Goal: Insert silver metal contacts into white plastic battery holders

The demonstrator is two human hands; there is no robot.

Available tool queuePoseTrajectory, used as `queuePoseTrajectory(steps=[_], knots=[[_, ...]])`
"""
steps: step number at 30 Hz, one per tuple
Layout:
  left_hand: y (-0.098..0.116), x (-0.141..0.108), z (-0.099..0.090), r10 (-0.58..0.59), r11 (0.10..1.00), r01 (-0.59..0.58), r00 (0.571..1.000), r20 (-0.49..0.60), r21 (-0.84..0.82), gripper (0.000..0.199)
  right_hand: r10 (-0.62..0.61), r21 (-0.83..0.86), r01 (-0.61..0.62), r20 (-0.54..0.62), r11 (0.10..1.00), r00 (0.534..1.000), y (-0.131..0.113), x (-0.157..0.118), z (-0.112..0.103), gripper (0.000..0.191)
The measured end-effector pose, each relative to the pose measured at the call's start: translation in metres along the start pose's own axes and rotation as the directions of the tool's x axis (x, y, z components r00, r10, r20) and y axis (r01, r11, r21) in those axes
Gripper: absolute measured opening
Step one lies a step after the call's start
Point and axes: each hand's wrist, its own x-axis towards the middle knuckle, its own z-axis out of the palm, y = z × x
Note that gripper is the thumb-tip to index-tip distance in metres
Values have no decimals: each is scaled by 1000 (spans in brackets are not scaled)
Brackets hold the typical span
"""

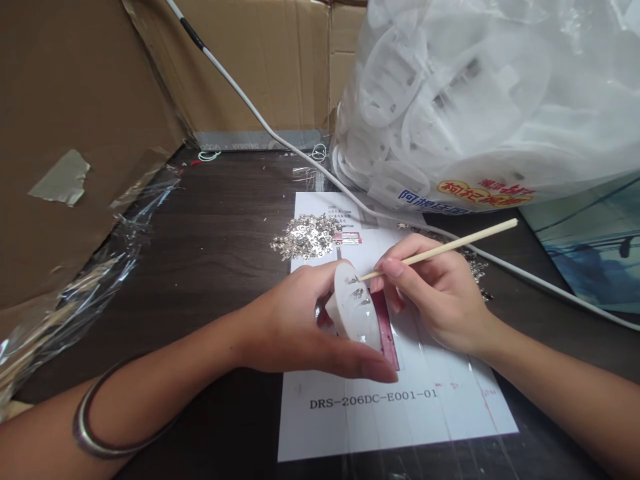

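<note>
Head view: one white plastic part (356, 308), one wooden stick (440, 249), two hands.

Two hands: the left hand (295, 327) and the right hand (435, 300). One white plastic part (355, 313) and one wooden stick (440, 250). One printed sheet (380, 413), one white cable (280, 133), one bangle (93, 427). One bag (490, 100) holds white plastic parts, too many to count. One pile of metal clips (305, 239), also past counting.
</note>
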Motion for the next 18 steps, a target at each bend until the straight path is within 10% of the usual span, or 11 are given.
queuePoseTrajectory(steps=[18], knots=[[2, 0, 0, -66, 998, 66, 998, 20, 24, 40, -26, -232, 14, -49, 973, 998, -9, 3, 4, 24]])
